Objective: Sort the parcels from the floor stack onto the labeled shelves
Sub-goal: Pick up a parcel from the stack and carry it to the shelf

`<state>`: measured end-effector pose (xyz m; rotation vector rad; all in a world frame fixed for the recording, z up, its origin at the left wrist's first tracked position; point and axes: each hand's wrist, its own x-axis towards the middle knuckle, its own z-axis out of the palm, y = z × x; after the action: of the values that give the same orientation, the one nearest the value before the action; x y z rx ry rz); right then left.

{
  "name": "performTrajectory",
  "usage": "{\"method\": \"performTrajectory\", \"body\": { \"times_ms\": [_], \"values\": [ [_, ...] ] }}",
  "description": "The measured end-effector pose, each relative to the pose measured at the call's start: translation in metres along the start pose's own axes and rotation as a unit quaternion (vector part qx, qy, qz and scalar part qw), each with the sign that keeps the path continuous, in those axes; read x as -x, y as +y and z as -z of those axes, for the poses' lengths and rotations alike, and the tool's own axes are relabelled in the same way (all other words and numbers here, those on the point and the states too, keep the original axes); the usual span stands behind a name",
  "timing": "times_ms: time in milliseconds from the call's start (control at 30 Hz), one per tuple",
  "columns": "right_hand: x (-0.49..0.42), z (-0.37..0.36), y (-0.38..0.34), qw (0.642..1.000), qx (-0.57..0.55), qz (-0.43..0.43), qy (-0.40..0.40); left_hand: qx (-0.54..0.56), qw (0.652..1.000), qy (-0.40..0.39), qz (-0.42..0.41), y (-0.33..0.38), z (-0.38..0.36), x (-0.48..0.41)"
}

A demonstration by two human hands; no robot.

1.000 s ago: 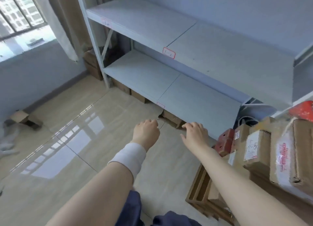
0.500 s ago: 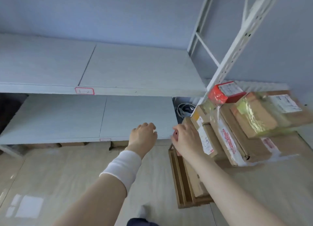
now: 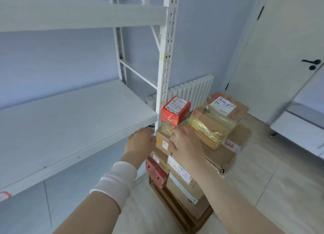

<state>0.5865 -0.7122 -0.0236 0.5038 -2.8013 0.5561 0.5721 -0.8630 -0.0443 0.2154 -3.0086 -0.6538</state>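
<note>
Parcels [image 3: 219,156] are all in one pile on the floor, just right of the shelf post [image 3: 164,67], and both hands are at it. The fingers [image 3: 178,131] of the right hand [image 3: 188,146] are spread fairly wide and flat over a small brown parcel [image 3: 162,141] with an orange patch, which sits right under the red box [image 3: 175,111] on top. They look laid on it rather than wrapped round it, though it's a bit blurry there. The left hand [image 3: 140,140] is at the pile's left side, right by the post. Its fingertips curl away from the camera, so I can't tell if they grip anything or even touch the cardboard. There's a white wristband [image 3: 117,179] on that forearm.

Further out, next to the red box there's a taped box [image 3: 212,126] in yellowish wrap with a white label, lying on a bigger brown carton. Lower down the front of the pile are a darker red box [image 3: 155,170] and a long carton [image 3: 182,183] with white labels. The whole lot sits on a wooden pallet [image 3: 175,211].

White metal shelves [image 3: 70,121] run off to the left, with a red-framed label [image 3: 4,196] on the front edge. Behind the pile is a white radiator [image 3: 192,91], and off to the right a white door [image 3: 289,40] with a black handle [image 3: 313,64].
</note>
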Motion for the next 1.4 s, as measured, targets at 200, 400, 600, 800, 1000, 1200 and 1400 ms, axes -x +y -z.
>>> {"method": "performTrajectory", "body": {
  "times_ms": [200,400,600,800,1000,1200,1400],
  "values": [
    [-0.019,0.022,0.006,0.987,-0.037,-0.119,0.102,0.043,0.988,-0.031,-0.146,0.034,0.009,-0.056],
    [-0.02,0.036,0.034,0.94,-0.079,-0.258,0.21,0.182,0.959,-0.109,-0.189,0.073,-0.003,-0.093],
    [-0.014,0.045,0.077,0.832,-0.189,-0.404,0.329,0.351,0.911,-0.178,-0.124,0.117,-0.016,-0.121],
    [-0.025,0.025,0.113,0.711,-0.395,-0.499,0.3,0.443,0.856,-0.26,-0.053,0.128,-0.035,-0.147],
    [-0.037,0.004,0.142,0.629,-0.541,-0.496,0.257,0.507,0.784,-0.357,0.012,0.137,-0.054,-0.166],
    [-0.045,-0.006,0.149,0.585,-0.589,-0.493,0.262,0.525,0.744,-0.413,0.011,0.134,-0.072,-0.181],
    [-0.051,-0.015,0.139,0.577,-0.573,-0.49,0.316,0.526,0.73,-0.436,0.013,0.13,-0.087,-0.184]
  ]
}}
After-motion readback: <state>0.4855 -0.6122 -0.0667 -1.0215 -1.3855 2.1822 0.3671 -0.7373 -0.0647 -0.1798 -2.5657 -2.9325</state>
